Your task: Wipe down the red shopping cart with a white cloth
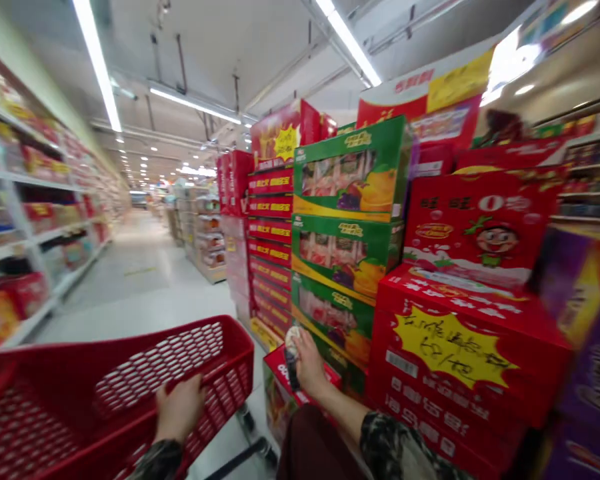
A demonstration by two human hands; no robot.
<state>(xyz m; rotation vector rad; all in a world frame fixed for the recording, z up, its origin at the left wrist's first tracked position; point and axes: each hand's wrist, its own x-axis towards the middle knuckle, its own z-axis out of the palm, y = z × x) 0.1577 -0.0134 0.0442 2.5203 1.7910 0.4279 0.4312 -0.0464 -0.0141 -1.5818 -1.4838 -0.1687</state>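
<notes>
My left hand (179, 408) is closed over the edge of a red plastic shopping cart (237, 340), whose mesh-sided basket fills the lower left. In my right hand (309, 365) is a narrow dark object (291, 363) with a pale, patterned upper end; its kind cannot be made out. That hand is above a red-topped box (325, 373) on the floor. Just behind it stands a stack of green gift boxes (347, 237) with windows showing wrapped pieces. To its right are large red cartons (460, 373) bearing a yellow handwritten price sign (455, 347).
Red boxes (271, 247) are piled left of the green stack, and purple packages (590, 373) stand at the far right. Stocked shelves (35, 173) line the left side. A pale-floored aisle (147, 260) runs ahead, with more display shelves (203, 227) along it.
</notes>
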